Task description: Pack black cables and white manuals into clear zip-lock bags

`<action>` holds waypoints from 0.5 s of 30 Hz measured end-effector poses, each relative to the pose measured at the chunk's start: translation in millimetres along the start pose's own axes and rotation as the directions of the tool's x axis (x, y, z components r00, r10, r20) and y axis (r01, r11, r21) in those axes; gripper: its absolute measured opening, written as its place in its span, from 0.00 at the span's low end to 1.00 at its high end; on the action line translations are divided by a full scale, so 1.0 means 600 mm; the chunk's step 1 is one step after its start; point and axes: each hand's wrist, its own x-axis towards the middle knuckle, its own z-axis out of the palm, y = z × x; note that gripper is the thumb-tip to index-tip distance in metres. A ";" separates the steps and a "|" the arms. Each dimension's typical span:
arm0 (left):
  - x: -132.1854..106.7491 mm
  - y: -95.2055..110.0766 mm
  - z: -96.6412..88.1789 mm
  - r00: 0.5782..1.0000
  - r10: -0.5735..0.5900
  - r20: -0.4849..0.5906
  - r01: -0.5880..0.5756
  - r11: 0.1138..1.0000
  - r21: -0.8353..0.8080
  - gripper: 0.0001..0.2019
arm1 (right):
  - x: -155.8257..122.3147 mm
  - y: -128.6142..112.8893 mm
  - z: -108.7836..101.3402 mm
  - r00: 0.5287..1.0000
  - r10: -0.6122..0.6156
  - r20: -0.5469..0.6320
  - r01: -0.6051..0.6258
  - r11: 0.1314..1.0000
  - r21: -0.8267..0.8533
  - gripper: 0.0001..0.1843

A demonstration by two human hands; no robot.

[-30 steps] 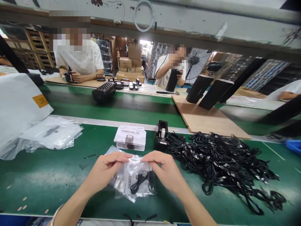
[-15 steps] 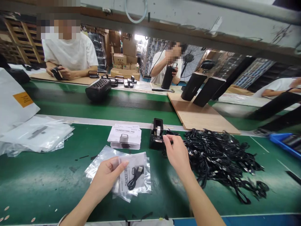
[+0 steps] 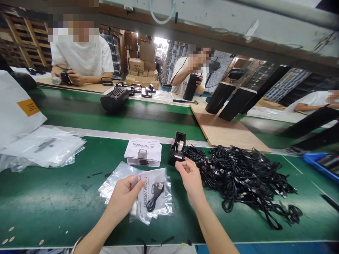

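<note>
My left hand [image 3: 126, 196] pinches a clear plastic bag [image 3: 165, 185] between thumb and fingers. Inside it are a folded printed leaflet [image 3: 144, 201] and a coiled black USB cable [image 3: 156, 197]. More flat clear bags [image 3: 116, 178] lie beneath on the green bench. My right hand [image 3: 191, 178] is just in front of the black tape dispenser [image 3: 177, 151], thumb and index finger pinched together; whatever is between them is too small to make out. Behind the bags sits a stack of "Thunder Trail Pro" leaflets [image 3: 143, 150].
A heap of black cables [image 3: 243, 173] spreads to the right, with a blue bin [image 3: 321, 167] beyond. Plastic-wrapped items [image 3: 50, 146] lie at left. Black speakers [image 3: 221, 97] stand on a wooden board [image 3: 230, 135]. Co-workers [image 3: 82, 58] sit across the line beneath an overhead beam.
My right hand has drawn back slightly toward me and left, from beside the dispenser to its front. The left hand has raised and tilted the bag a little. The view has shifted slightly.
</note>
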 end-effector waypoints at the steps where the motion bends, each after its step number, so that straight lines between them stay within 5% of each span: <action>1: 0.001 0.002 0.000 0.999 -0.012 0.033 0.012 1.000 -0.012 0.16 | -0.003 0.001 -0.002 1.000 -0.002 -0.020 0.001 1.000 -0.029 0.13; 5: 0.001 0.008 -0.002 0.998 -0.023 0.060 0.025 0.999 -0.032 0.14 | -0.040 -0.021 -0.004 1.000 -0.003 0.004 0.004 0.998 -0.059 0.13; 10: -0.011 0.011 0.005 1.000 0.021 -0.015 -0.020 1.000 0.021 0.14 | -0.111 -0.056 0.040 0.927 0.148 0.343 -0.200 0.972 0.121 0.16; 15: -0.037 0.016 0.012 0.979 0.144 -0.145 -0.122 0.981 0.150 0.12 | -0.119 -0.057 0.073 0.916 0.211 0.342 -0.259 0.961 0.101 0.17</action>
